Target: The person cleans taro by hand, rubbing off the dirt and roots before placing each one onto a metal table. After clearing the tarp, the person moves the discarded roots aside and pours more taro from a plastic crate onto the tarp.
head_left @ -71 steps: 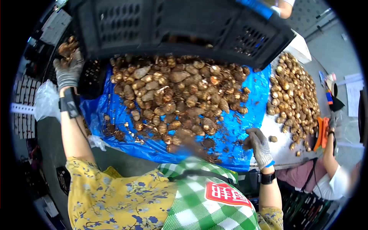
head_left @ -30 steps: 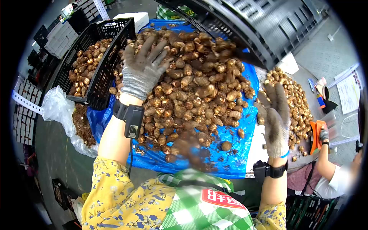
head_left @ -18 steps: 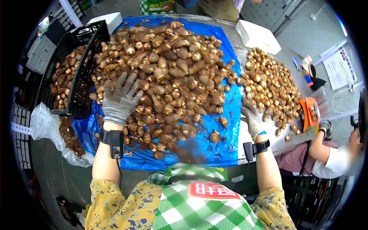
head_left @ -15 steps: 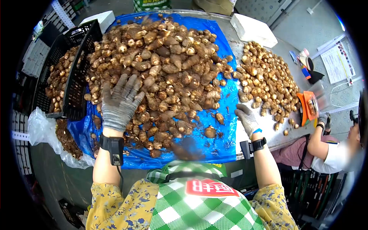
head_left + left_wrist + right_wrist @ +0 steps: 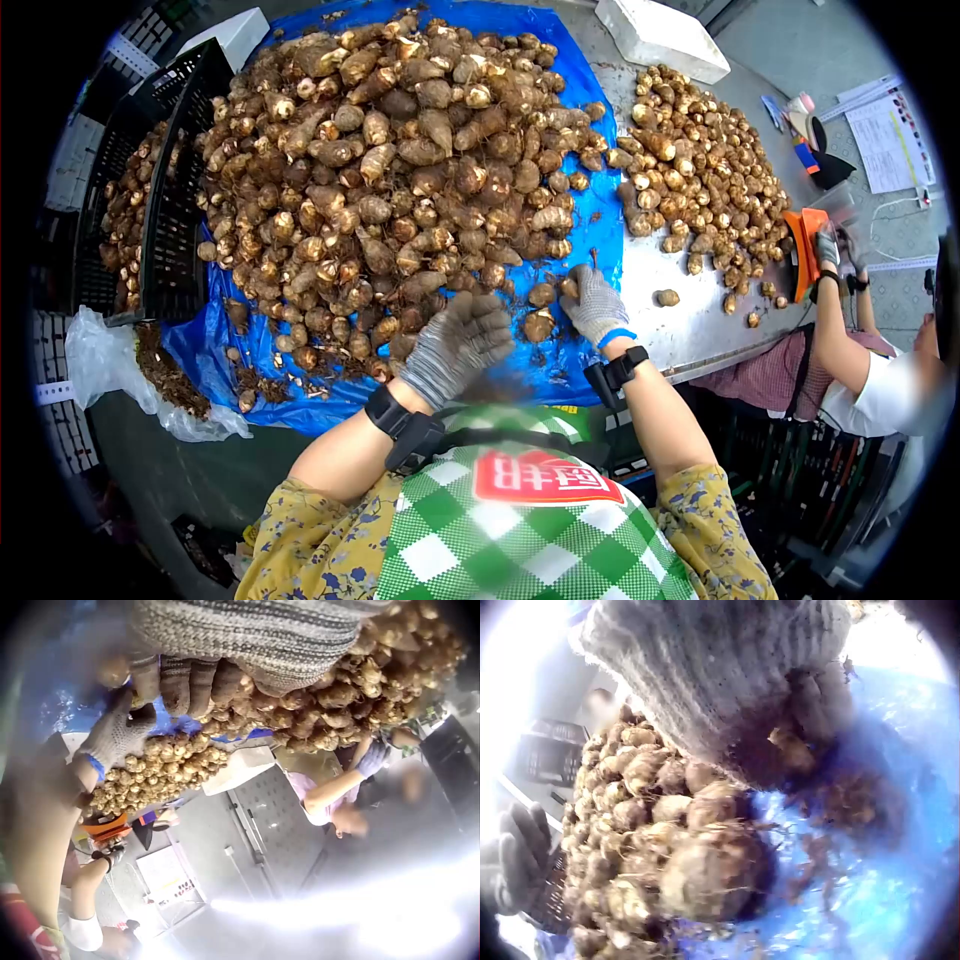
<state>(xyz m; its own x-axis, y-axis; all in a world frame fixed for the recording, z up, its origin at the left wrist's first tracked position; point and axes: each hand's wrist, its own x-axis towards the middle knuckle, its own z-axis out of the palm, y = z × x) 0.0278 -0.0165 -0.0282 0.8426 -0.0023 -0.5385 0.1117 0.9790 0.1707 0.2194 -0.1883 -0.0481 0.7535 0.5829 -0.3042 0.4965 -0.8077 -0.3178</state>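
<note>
A large heap of brown tubers (image 5: 390, 190) covers much of a blue plastic sheet (image 5: 606, 225). At the heap's near edge is my gloved left hand (image 5: 460, 345), fingers spread and slightly bent, with nothing seen gripped. To its right, my gloved right hand (image 5: 597, 305) is low over the sheet with curled fingers. A small brown tuber piece (image 5: 791, 750) shows between those fingers in the right wrist view. Beside this hand a round tuber (image 5: 538, 325) lies on the sheet. The left wrist view shows the left glove (image 5: 247, 637) above the heap.
A black crate (image 5: 175, 190) holding tubers stands at left, by a clear plastic bag (image 5: 100, 365). Right of the sheet is a pile of smaller tubers (image 5: 700, 170) on the metal table (image 5: 690, 320). Another person (image 5: 840, 350) is beside an orange scale (image 5: 805, 250). A white foam box (image 5: 663, 38) lies behind.
The tilted black crate above the heap has gone from view, and the heap has grown. My left hand moved right and nearer the body; my right hand moved left onto the sheet and curled round a tuber piece.
</note>
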